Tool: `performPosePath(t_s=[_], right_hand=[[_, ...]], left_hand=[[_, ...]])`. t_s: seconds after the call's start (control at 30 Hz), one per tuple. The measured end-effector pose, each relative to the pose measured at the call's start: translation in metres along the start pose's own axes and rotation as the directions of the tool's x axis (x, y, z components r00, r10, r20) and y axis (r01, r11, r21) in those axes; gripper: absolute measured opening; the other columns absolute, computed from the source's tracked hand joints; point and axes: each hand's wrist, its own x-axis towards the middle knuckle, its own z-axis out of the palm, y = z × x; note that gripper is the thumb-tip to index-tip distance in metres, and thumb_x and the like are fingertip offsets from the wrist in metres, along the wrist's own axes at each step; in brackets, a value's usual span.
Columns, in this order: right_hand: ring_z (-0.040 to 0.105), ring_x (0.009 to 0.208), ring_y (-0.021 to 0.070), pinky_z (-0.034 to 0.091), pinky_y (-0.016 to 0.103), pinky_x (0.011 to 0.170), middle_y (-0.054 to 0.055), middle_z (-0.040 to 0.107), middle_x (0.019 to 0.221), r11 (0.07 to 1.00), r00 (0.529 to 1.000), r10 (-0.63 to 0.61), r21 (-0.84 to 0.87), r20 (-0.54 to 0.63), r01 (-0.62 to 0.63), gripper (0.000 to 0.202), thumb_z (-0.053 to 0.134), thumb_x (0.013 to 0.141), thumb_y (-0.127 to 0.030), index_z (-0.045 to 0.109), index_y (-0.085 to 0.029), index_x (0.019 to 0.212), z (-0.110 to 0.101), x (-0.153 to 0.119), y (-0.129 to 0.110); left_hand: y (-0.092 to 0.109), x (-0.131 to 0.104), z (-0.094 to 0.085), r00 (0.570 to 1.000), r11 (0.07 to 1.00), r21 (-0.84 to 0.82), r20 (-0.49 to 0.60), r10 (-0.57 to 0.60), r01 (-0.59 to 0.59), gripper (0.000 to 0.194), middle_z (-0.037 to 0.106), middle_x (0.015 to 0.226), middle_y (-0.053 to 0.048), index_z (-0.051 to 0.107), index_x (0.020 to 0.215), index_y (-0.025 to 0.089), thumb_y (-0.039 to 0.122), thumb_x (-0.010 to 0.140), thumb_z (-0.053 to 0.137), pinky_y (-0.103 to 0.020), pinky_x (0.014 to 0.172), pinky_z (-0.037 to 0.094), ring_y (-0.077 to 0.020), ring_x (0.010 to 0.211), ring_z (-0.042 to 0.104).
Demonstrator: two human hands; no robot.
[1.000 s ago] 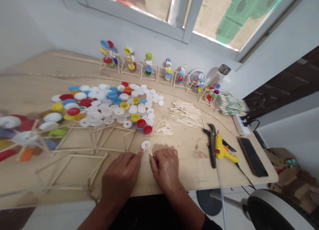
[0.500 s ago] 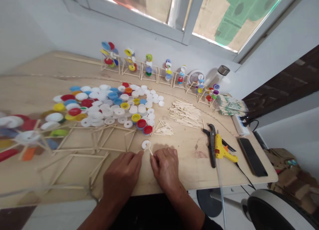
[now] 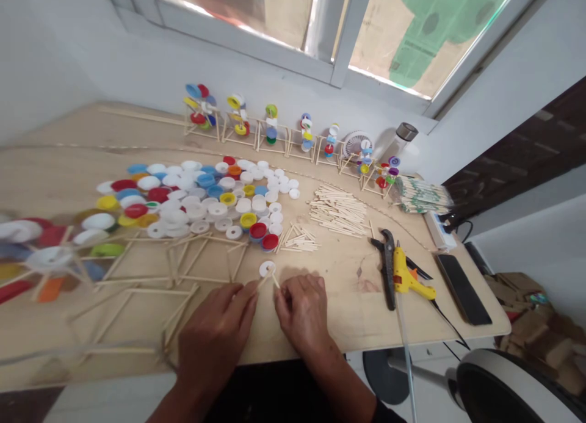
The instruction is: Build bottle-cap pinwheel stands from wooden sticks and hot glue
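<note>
My left hand [image 3: 217, 331] is closed, pinching a short wooden stick [image 3: 262, 281] at its fingertips. Opposite it, my right hand [image 3: 302, 310] pinches another short wooden stick [image 3: 276, 281]. Both stick ends meet or nearly meet at a small white disc with a hole [image 3: 264, 268], which lies on the table just beyond my fingers. Whether the sticks touch the disc, I cannot tell. Above the disc lie a small heap of short sticks [image 3: 304, 243] and a spread of coloured bottle caps [image 3: 196, 209].
Stick frames [image 3: 123, 270] lie on the left, beside a blurred cap wheel [image 3: 50, 258]. Finished-looking cap wheels on stands [image 3: 271, 130] line the wall. Longer sticks [image 3: 337, 209], a cutter [image 3: 388, 270], a yellow glue gun [image 3: 405, 276] and a phone [image 3: 463, 289] are on the right.
My left hand has drawn slightly left and down, and the stick in its fingertips now shows more plainly. My right hand has barely moved. The view has shifted slightly.
</note>
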Motion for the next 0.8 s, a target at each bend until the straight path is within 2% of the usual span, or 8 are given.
performPosePath(t_s=[0.13, 0.27, 0.47, 0.6, 0.8], right_hand=[[0.055, 0.072, 0.0188, 0.032, 0.034, 0.075, 0.001, 0.062, 0.069, 0.994, 0.999, 0.031, 0.102, -0.038, -0.027, 0.015, 0.052, 0.088, -0.021, 0.056, -0.02, 0.074, -0.001, 0.0, 0.002], [0.056, 0.073, 0.0179, 0.033, 0.033, 0.076, 0.002, 0.065, 0.073, 0.981, 0.993, 0.071, 0.188, -0.089, -0.054, 0.015, 0.05, 0.089, -0.02, 0.059, -0.02, 0.076, -0.008, -0.002, 0.008], [0.056, 0.075, 0.0189, 0.032, 0.033, 0.076, 0.001, 0.065, 0.074, 0.992, 0.999, 0.038, 0.123, -0.036, -0.033, 0.014, 0.053, 0.09, -0.02, 0.06, -0.021, 0.077, -0.016, -0.013, 0.011], [0.055, 0.076, 0.0197, 0.032, 0.034, 0.078, 0.001, 0.063, 0.075, 0.998, 0.999, 0.009, 0.066, -0.033, -0.007, 0.008, 0.058, 0.088, -0.022, 0.06, -0.021, 0.08, -0.013, -0.016, 0.009], [0.055, 0.083, 0.0211, 0.034, 0.035, 0.08, 0.002, 0.064, 0.081, 0.998, 1.0, -0.015, 0.056, 0.011, 0.014, 0.001, 0.062, 0.085, -0.022, 0.062, -0.022, 0.084, -0.014, -0.018, 0.012]], left_hand=[[-0.002, -0.016, -0.013, 0.999, 0.998, -0.066, 0.033, 0.012, -0.01, 0.015, 0.068, 0.085, -0.006, 0.061, 0.1, 0.015, 0.02, 0.092, 0.049, -0.029, 0.072, 0.048, -0.0177, 0.078, 0.064], [0.0, -0.033, -0.021, 0.999, 0.995, -0.097, 0.042, 0.008, -0.004, 0.011, 0.068, 0.082, -0.004, 0.06, 0.096, 0.016, 0.017, 0.091, 0.051, -0.028, 0.072, 0.048, -0.016, 0.074, 0.065], [0.002, -0.038, -0.022, 0.998, 0.998, -0.059, 0.061, -0.026, 0.029, 0.016, 0.068, 0.077, -0.001, 0.061, 0.09, 0.017, 0.019, 0.093, 0.045, -0.026, 0.065, 0.046, -0.0145, 0.067, 0.065], [-0.002, -0.039, -0.02, 0.99, 0.999, -0.024, 0.132, -0.039, 0.043, 0.021, 0.068, 0.076, 0.0, 0.061, 0.087, 0.019, 0.021, 0.094, 0.041, -0.025, 0.062, 0.045, -0.0136, 0.065, 0.065], [-0.005, -0.038, -0.017, 0.975, 0.992, 0.011, 0.186, -0.122, 0.122, 0.023, 0.069, 0.077, 0.0, 0.062, 0.086, 0.021, 0.022, 0.092, 0.04, -0.025, 0.055, 0.042, -0.0123, 0.062, 0.063]])
